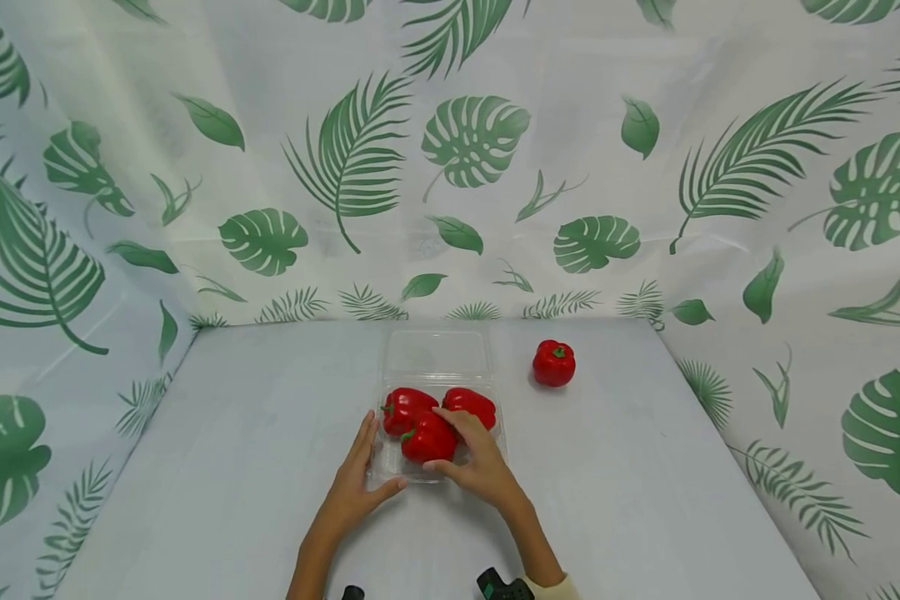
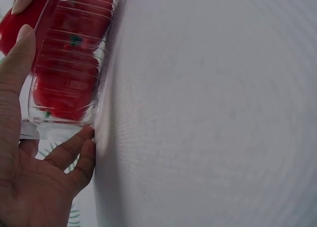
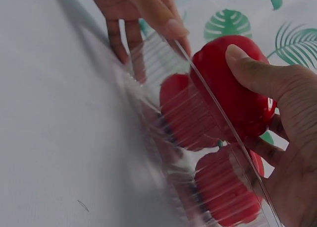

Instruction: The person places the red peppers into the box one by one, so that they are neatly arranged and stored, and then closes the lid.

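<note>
A clear plastic clamshell box lies on the table with its hinged lid folded back, away from me. Inside it, side by side toward the rear, are two red bell peppers, a left bell pepper and a right bell pepper. My right hand grips a third bell pepper between thumb and fingers, over the front part of the box; the right wrist view shows it rising above the rim. My left hand rests at the box's front left corner, fingers extended along the side and thumb near the front rim.
Another red bell pepper stands on the white table, to the right of the lid. Leaf-printed sheets hang behind the table and along both sides.
</note>
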`<action>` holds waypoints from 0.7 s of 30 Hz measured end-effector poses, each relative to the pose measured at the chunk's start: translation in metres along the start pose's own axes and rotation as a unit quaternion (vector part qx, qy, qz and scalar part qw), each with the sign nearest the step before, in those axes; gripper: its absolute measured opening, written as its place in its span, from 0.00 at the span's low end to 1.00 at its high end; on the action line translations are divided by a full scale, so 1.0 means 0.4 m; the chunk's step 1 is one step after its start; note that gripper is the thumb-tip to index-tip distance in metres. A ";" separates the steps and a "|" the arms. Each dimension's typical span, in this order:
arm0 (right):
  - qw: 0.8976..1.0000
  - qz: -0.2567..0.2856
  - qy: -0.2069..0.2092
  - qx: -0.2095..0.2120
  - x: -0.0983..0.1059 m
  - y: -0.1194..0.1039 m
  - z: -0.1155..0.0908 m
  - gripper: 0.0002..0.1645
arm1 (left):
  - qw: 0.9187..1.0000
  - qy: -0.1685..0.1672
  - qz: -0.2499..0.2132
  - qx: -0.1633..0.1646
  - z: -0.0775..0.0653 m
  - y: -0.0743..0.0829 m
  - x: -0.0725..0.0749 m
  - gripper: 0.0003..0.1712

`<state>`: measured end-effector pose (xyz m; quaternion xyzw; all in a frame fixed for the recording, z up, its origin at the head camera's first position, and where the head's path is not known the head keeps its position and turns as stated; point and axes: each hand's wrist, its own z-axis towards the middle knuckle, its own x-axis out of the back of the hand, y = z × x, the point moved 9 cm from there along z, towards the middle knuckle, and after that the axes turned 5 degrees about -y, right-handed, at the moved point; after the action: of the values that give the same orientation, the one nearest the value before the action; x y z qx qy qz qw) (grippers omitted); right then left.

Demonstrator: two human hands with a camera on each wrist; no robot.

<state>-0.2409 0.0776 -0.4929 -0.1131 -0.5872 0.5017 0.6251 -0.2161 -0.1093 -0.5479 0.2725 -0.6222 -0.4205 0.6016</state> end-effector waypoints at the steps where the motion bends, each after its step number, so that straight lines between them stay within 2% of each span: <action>1: 1.000 0.000 -0.003 -0.006 -0.003 0.000 0.000 0.45 | 1.000 0.001 0.002 -0.003 0.000 0.001 -0.001 0.60; 5: 1.000 -0.002 -0.017 -0.019 -0.019 -0.006 0.003 0.45 | 1.000 0.001 0.003 -0.009 0.000 0.003 -0.002 0.61; 12: 0.998 -0.042 -0.039 -0.029 -0.048 -0.011 0.005 0.46 | 1.000 -0.002 -0.004 -0.004 0.003 -0.001 -0.003 0.61; 21: 0.996 -0.046 -0.062 -0.037 -0.063 -0.006 0.012 0.45 | 1.000 0.000 -0.005 -0.003 0.003 -0.005 -0.001 0.61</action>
<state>-0.2390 0.0550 -0.5054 -0.0778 -0.6475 0.4559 0.6057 -0.2176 -0.1099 -0.5497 0.2737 -0.6192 -0.4259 0.6002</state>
